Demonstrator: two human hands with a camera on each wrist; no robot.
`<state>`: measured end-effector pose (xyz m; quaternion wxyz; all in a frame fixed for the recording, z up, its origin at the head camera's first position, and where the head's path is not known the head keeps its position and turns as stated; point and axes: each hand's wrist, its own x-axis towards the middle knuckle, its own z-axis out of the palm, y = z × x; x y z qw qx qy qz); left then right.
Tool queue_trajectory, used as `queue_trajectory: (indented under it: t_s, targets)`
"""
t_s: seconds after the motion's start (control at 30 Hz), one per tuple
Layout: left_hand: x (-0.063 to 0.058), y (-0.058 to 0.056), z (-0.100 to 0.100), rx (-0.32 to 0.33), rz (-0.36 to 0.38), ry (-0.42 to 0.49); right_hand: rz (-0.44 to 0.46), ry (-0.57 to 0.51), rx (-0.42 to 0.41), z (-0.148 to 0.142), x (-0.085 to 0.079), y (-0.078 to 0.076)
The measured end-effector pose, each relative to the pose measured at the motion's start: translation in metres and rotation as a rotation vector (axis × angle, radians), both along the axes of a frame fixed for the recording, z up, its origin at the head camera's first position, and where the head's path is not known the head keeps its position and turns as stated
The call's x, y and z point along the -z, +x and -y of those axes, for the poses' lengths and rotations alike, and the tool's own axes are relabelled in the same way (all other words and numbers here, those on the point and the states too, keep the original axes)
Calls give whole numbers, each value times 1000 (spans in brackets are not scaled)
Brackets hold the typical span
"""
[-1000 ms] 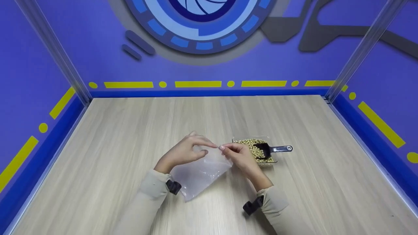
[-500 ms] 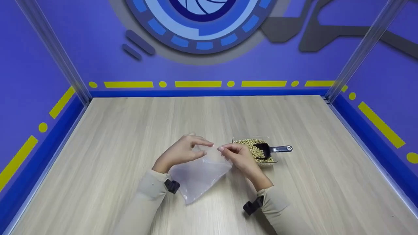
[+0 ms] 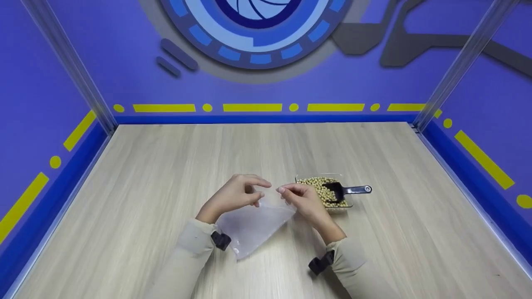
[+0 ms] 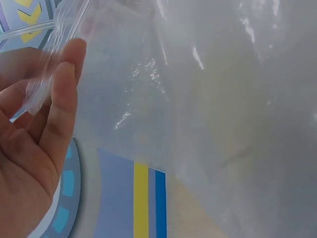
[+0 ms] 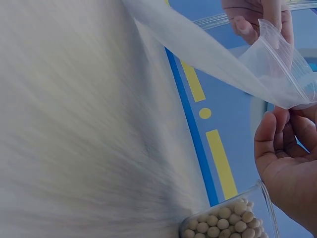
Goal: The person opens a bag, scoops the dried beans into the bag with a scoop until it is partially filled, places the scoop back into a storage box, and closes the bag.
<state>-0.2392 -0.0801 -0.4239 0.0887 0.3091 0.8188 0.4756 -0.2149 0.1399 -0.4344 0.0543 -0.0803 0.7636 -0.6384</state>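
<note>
A clear plastic zip bag [image 3: 257, 230] hangs between both hands, its lower corner pointing toward the person. My right hand [image 3: 307, 202] pinches the bag's top edge between thumb and index finger. At the other side of the mouth, my left hand [image 3: 236, 194] holds the bag's edge among its fingers, index finger stretched toward the right hand. Through the film in the left wrist view, several left fingers [image 4: 62, 99] show around the ridged zip strip. The right wrist view has the bag mouth [image 5: 280, 69] partly spread between the two hands.
Just beyond the right hand stands a clear container [image 3: 343, 207] filled with round beige beans [image 3: 316, 182]. A black scoop [image 3: 355, 189] lies in them, handle pointing right. Blue panels [image 3: 266, 91] wall the wooden table [image 3: 187, 153] at the back and sides.
The left index fingertip has moved left, away from the right fingertips it met earlier. Other left fingers now show below the thumb. The right hand has barely moved.
</note>
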Motion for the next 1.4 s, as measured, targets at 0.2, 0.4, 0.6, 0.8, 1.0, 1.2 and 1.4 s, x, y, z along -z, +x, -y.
queue_trajectory:
  t_s: [0.2,0.4,0.6,0.8,1.0,1.2,1.4]
  targets:
    - [0,0,2,23,27,-6,13,19,-13,-1,-2,1]
    - [-2,1,4,70,52,-42,3,15,-48,-7,11,-8]
    - [2,-1,4,65,54,-55,-5,52,-74,-14,27,-18]
    - [5,-4,4,45,-30,-67,-27,78,-128,-21,24,-18]
    - [6,-5,5,26,-71,-81,-77,106,-116,-36,15,-20]
    - [6,-4,5,15,-55,-113,-190,161,-71,-58,4,-22]
    - [6,-3,5,17,-36,-111,-316,275,-48,-84,-2,-24]
